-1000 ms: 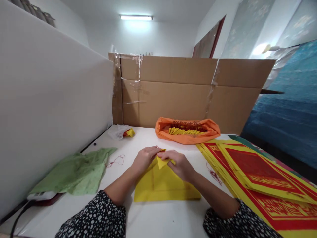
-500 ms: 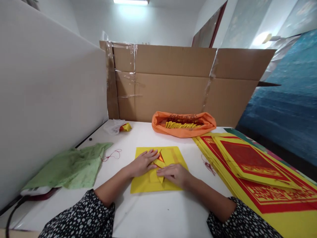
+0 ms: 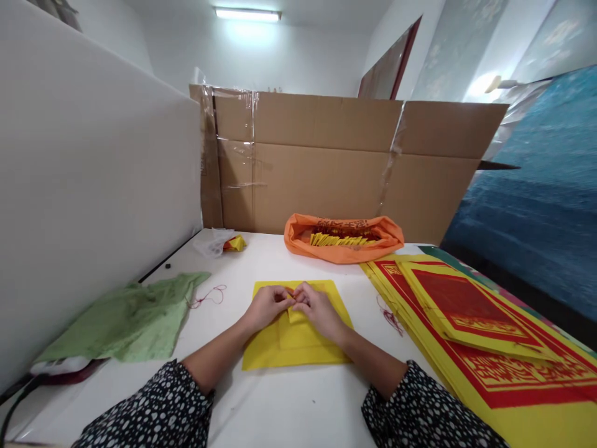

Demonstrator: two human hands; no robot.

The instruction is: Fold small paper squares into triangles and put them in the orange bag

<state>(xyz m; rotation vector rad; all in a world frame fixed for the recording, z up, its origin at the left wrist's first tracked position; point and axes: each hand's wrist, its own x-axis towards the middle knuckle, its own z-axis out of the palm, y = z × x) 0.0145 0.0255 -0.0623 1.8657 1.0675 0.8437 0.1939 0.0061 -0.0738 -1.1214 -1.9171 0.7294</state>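
Both hands meet over a flat yellow paper sheet (image 3: 303, 351) on the white table. Between the fingertips is a small folded yellow paper (image 3: 295, 315) with a bit of orange at its top. My left hand (image 3: 269, 306) pinches it from the left, thumb and fingers closed. My right hand (image 3: 318, 310) pinches from the other side, its fingertips nearly touching the left ones. Much of the folded paper is hidden behind the fingers.
An orange bag (image 3: 344, 252) holding many folded yellow papers stands at the back. Stacked red-and-yellow printed sheets (image 3: 508, 389) lie right. A green cloth (image 3: 135, 317), red strings (image 3: 212, 295) and a clear plastic bag (image 3: 213, 241) lie left. Cardboard (image 3: 321, 168) walls the back.
My hands have gone from lying flat on the folded paper to pinching it, drawn close together. The paper now appears smaller and less spread. The view has shifted slightly.
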